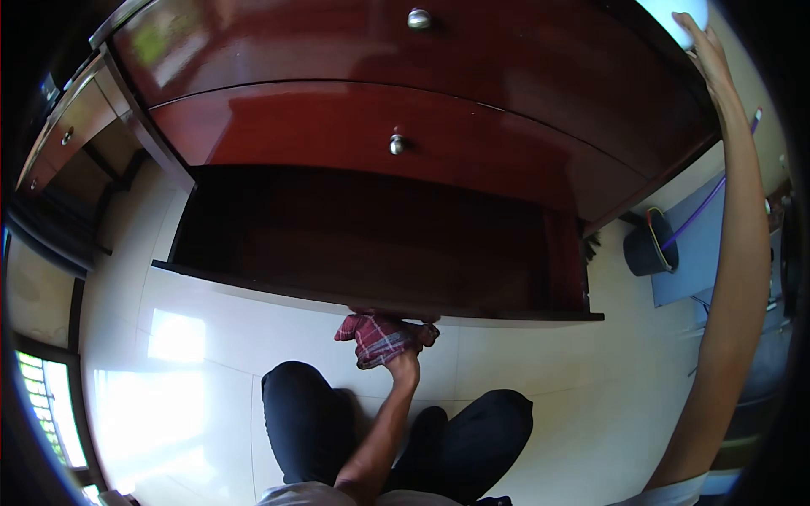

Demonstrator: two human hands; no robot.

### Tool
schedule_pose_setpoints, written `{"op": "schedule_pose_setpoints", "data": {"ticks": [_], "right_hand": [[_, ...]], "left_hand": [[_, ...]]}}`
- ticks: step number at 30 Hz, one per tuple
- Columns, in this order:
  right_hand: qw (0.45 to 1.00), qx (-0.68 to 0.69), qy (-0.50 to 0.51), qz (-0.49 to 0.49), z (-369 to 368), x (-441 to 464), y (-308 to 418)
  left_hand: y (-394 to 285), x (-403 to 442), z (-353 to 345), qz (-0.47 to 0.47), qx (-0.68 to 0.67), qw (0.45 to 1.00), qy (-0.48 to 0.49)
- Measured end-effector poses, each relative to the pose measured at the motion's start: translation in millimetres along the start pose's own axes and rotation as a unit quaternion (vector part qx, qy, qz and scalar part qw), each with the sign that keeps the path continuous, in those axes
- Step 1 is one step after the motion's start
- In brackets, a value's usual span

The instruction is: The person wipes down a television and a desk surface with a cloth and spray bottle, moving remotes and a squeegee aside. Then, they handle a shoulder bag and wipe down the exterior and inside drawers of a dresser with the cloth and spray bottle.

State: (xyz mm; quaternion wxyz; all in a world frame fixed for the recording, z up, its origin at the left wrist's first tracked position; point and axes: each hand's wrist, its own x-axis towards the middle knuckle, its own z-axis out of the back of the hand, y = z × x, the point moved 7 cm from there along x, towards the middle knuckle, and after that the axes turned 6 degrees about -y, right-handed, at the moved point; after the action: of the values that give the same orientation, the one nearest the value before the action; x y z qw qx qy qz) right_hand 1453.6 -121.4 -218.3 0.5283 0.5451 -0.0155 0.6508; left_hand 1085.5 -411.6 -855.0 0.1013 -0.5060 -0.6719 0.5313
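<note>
My left hand (pixel 404 364), at the lower middle, is closed on a red plaid cloth (pixel 377 339) with white and dark lines. The cloth is bunched against the outer front of the pulled-out bottom drawer (pixel 489 319), and most of my fingers are hidden. At the top right, my right hand (pixel 711 57) is raised beside the side edge of the dark red chest of drawers (pixel 540 76). Its fingers are bent at a bright bluish-white thing (pixel 675 18), cut off by the frame edge and too washed out to name.
Round metal knobs (pixel 396 144) stick out from the closed drawers above. A black bucket (pixel 650 244) with a purple stick (pixel 700 211) stands at right. A wooden desk (pixel 80 126) is at left. My bent knees (pixel 308 413) are close below the drawer, over pale floor tiles (pixel 582 379).
</note>
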Motion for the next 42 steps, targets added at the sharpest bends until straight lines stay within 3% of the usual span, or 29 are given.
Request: {"op": "schedule_pose_setpoints", "data": {"ticks": [3, 4, 7, 10, 16, 19, 20, 21, 22, 23, 24, 25, 27, 28, 31, 32, 35, 42], "right_hand": [[0.998, -0.017, -0.025, 0.046, -24.7, -63.6, 72.3], [0.998, -0.002, -0.061, 0.029, -23.7, -73.1, 80.6], [0.997, -0.001, -0.048, 0.052, -9.8, -86.7, 91.8], [0.998, -0.006, -0.048, 0.044, 3.1, -84.0, 91.2], [0.996, 0.031, -0.088, 0.01, -0.6, -113.1, 115.4], [0.998, -0.001, -0.046, -0.04, 6.0, -75.1, 74.0], [0.998, 0.004, -0.045, -0.041, 82.5, 9.6, -44.9], [0.967, 0.245, 0.023, -0.069, 107.0, 75.7, -131.7], [0.874, 0.468, 0.09, -0.095, 72.3, 121.0, -169.2], [0.873, 0.469, 0.091, -0.098, 79.2, 81.8, -141.4], [0.974, 0.223, 0.025, -0.014, 53.1, 46.3, -82.9], [0.996, -0.042, -0.041, 0.072, -12.1, -13.4, 19.3], [0.99, -0.099, -0.086, 0.046, -5.3, 5.3, -12.8], [0.985, -0.129, -0.109, 0.034, -4.5, 7.3, -16.4], [0.979, 0.109, -0.16, 0.055, -11.2, -34.5, 1.1], [0.976, 0.129, -0.16, 0.068, -10.2, -52.0, 6.1], [0.951, 0.232, -0.195, 0.054, -9.6, -133.2, 27.0], [0.945, 0.171, -0.199, -0.196, -10.1, -341.3, -45.3]], "left_hand": [[-0.8, -2.6, -7.8, 0.023, 0.007, 1.0, 0.007], [-3.7, -4.5, -7.8, 0.034, 0.011, 0.999, 0.034], [24.3, 5.2, 2.8, 0.128, -0.021, 0.991, 0.021], [25.3, 8.9, 3.3, 0.124, -0.026, 0.99, 0.053], [11.1, -1.6, 9.6, 0.078, -0.079, 0.994, -0.014], [-4.6, -8.9, 8.5, 0.145, -0.035, 0.989, -0.004], [-8.9, -10.3, 8.1, 0.167, -0.02, 0.986, 0.0], [-9.9, -11.3, 10.6, 0.153, -0.009, 0.988, -0.009], [-4.5, -13.9, 14.7, 0.141, 0.002, 0.99, -0.018], [5.4, -14.7, 22.2, 0.13, 0.014, 0.991, -0.027], [91.7, 18.7, 55.2, 0.335, 0.146, 0.931, -0.014], [81.5, 12.5, 53.4, 0.281, 0.128, 0.951, 0.002], [49.2, -8.2, 40.6, 0.169, 0.092, 0.981, 0.032], [62.9, -12.0, 46.2, 0.202, 0.087, 0.975, 0.017], [116.1, -9.7, 69.9, 0.302, 0.076, 0.95, -0.032], [122.3, -7.5, 73.3, 0.304, 0.077, 0.949, -0.032], [147.0, -9.2, 75.3, 0.393, 0.057, 0.916, 0.049], [182.8, -7.7, 73.1, 0.567, 0.012, 0.788, 0.238]]}}
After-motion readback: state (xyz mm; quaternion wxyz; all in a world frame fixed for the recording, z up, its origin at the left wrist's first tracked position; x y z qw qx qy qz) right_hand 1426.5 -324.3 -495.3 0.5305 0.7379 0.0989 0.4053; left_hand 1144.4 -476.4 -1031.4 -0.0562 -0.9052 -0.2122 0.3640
